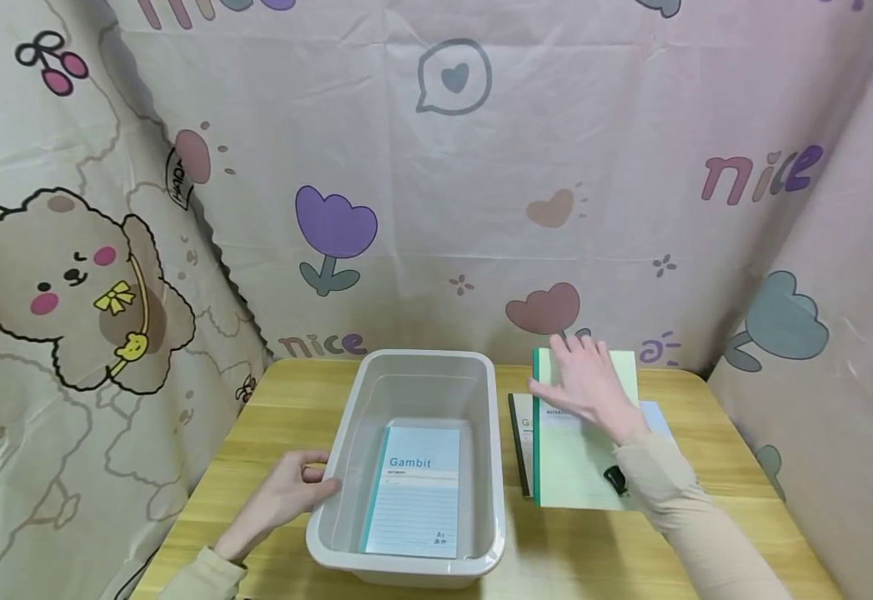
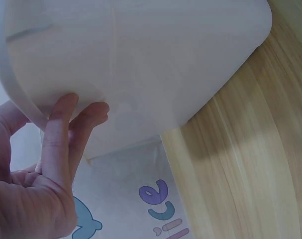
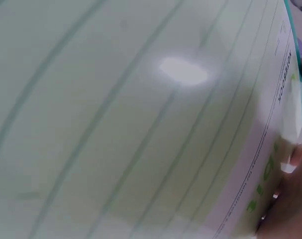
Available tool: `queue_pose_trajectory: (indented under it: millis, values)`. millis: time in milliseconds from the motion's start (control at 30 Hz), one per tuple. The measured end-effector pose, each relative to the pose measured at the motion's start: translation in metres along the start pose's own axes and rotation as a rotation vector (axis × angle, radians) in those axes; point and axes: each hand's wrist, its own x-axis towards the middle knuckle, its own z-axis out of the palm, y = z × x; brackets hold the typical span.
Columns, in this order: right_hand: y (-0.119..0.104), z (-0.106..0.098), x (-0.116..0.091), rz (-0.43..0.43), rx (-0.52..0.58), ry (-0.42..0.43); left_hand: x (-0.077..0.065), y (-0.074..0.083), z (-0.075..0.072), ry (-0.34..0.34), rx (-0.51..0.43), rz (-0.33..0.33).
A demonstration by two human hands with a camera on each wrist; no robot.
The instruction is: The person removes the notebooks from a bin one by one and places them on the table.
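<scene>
My left hand (image 1: 286, 493) pinches the bin (image 1: 499, 500), one blue notebook (image 1: 412, 500) inside. My right hand (image 1: 589, 385) spreads over a green notebook (image 1: 571, 467), grip unclear; other notebooks (image 1: 524, 450) remain outside.

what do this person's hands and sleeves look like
The left hand and right hand are bare, without gloves. The left sleeve and right sleeve are plain pale beige, slightly wrinkled, ending at the wrists. A small black object shows beside the right one.
</scene>
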Motion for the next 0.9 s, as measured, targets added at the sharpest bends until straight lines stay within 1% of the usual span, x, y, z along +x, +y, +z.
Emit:
queue_pose_trajectory:
  millis: [267,500,667,900]
  values:
    - [0.011,0.057,-0.033,0.011,0.055,-0.022,0.000,0.001,0.000,0.008,0.005,-0.007]
    - [0.014,0.096,-0.052,0.041,0.082,-0.060,0.000,0.002,0.001,0.009,0.009,-0.017]
    - [0.015,0.115,-0.061,0.068,0.097,-0.112,0.000,0.001,0.001,0.008,0.012,-0.013]
    - [0.015,0.131,-0.066,0.096,0.113,-0.187,0.000,0.001,0.001,0.007,0.015,-0.011]
